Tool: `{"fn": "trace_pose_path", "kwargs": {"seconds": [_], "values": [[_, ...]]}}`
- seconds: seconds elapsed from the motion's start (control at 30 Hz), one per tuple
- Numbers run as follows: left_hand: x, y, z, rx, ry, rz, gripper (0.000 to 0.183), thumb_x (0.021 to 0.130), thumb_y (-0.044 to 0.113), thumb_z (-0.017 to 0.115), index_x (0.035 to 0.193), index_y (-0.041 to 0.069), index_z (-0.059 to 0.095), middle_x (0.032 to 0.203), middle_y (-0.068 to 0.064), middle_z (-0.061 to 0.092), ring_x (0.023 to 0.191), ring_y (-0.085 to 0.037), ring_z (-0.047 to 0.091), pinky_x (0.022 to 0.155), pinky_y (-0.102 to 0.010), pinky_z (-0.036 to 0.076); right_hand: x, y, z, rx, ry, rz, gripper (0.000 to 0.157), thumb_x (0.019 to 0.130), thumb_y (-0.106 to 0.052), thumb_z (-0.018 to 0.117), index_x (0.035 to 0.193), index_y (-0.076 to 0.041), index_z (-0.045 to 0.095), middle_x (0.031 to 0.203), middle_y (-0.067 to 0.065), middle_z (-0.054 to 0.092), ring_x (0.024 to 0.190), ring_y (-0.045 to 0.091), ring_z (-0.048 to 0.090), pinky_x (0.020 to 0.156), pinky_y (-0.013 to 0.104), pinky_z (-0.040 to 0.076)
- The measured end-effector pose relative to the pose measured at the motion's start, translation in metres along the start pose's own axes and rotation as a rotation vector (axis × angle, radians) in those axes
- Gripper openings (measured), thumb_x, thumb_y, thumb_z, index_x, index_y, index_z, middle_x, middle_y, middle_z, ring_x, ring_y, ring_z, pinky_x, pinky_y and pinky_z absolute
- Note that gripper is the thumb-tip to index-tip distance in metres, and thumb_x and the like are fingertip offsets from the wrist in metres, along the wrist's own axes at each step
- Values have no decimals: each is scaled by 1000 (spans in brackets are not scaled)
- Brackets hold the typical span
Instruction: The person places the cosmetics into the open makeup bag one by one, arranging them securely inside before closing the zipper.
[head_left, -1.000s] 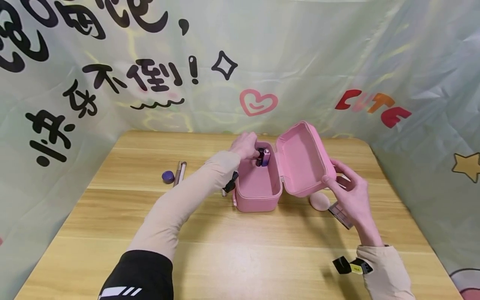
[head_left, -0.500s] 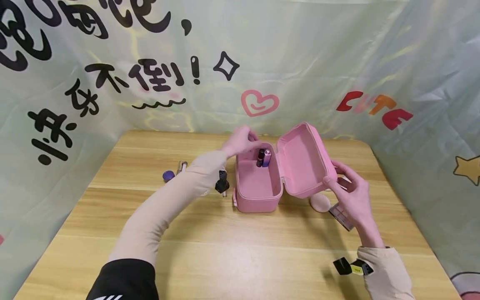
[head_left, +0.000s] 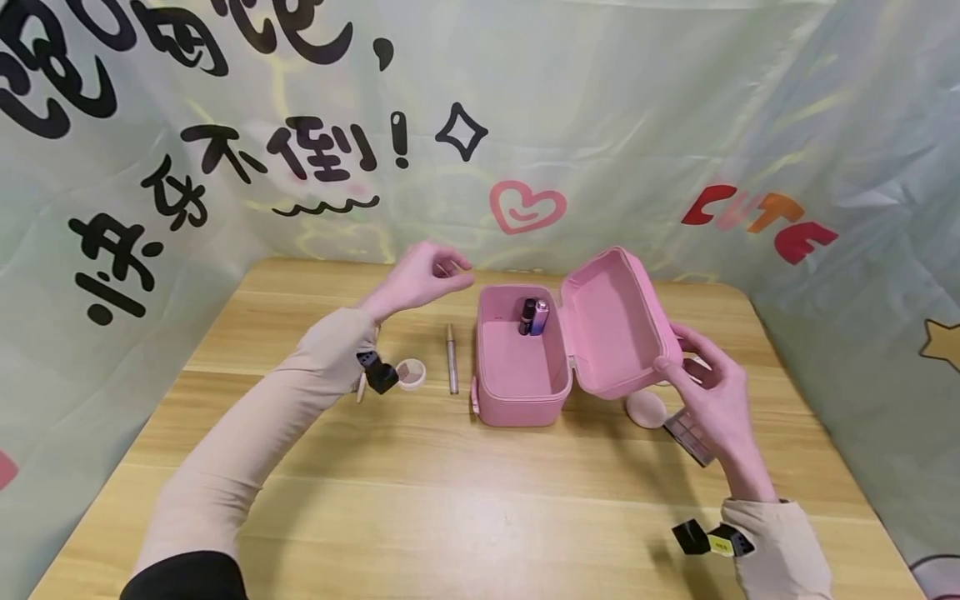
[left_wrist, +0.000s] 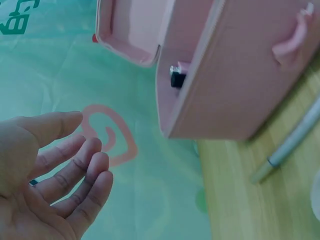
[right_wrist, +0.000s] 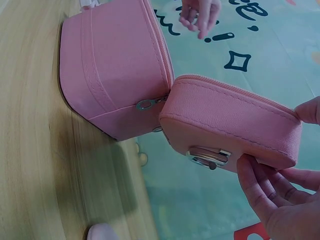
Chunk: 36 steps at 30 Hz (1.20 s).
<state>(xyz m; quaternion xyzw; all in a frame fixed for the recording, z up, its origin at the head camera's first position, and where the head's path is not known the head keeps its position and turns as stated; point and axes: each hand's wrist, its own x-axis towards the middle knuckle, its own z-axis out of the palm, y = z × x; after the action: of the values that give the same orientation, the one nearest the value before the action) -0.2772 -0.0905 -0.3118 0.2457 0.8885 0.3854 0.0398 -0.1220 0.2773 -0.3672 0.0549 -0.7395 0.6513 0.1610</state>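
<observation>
Seemingly loading a pink, boxy leather-look case [head_left: 522, 412], pinching its pink hinged lid [head_left: 617, 323] in right hand [head_left: 708, 396], hovering left hand [head_left: 418, 278] loose-fingered, empty; probably needing to reach for a slim silvery tube [head_left: 452, 362].

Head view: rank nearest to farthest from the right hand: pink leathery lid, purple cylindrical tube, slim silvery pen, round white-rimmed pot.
1. Lid, held by the right hand.
2. Purple tube, inside the case.
3. Pen, left of the case.
4. Pot, left of the pen.
</observation>
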Motion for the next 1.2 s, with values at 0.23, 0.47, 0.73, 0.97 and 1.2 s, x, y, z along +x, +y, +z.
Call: {"fn": "trace_pose_path", "kwargs": {"seconds": [0.23, 0.47, 0.73, 0.97, 1.2], "values": [[-19, -16, -9, 57, -21, -47, 28, 93, 18, 69, 115, 0, 71, 101, -17, 74, 88, -28, 71, 83, -39, 57, -1, 0, -3, 8, 17, -7, 44, 91, -1, 69, 134, 2, 60, 105, -6, 67, 83, 3, 69, 72, 13, 57], [-27, -25, -10, 190, -98, -117, 30, 92, 18, 69, 114, -2, 71, 104, -19, 76, 98, -31, 71, 92, -45, 55, -2, -1, -4, 7, 13, -6, 44, 91, 2, 66, 135, 2, 59, 105, -6, 67, 83, 2, 69, 73, 13, 57], [-30, -47, -16, 362, -135, -248, 24, 90, 17, 68, 104, -1, 73, 110, -20, 73, 96, -31, 67, 88, -45, 54, 0, -2, -2, 0, 10, 5, 44, 90, 5, 67, 134, 1, 60, 106, -7, 68, 86, 1, 70, 73, 13, 57], [-26, -58, 2, 402, -230, -376, 18, 89, 25, 70, 95, 8, 76, 98, -8, 75, 85, -21, 61, 70, -35, 49, 0, -2, -2, -8, 11, 7, 43, 91, 4, 67, 133, 0, 61, 106, -7, 67, 85, 0, 70, 73, 13, 57], [-15, -60, 37, 414, -284, -471, 25, 92, 34, 71, 88, 9, 74, 89, -6, 78, 65, -13, 48, 59, -27, 36, -1, 0, -1, -14, -1, 8, 45, 92, -1, 68, 135, 1, 59, 106, -7, 67, 85, 1, 68, 74, 13, 57]]}}
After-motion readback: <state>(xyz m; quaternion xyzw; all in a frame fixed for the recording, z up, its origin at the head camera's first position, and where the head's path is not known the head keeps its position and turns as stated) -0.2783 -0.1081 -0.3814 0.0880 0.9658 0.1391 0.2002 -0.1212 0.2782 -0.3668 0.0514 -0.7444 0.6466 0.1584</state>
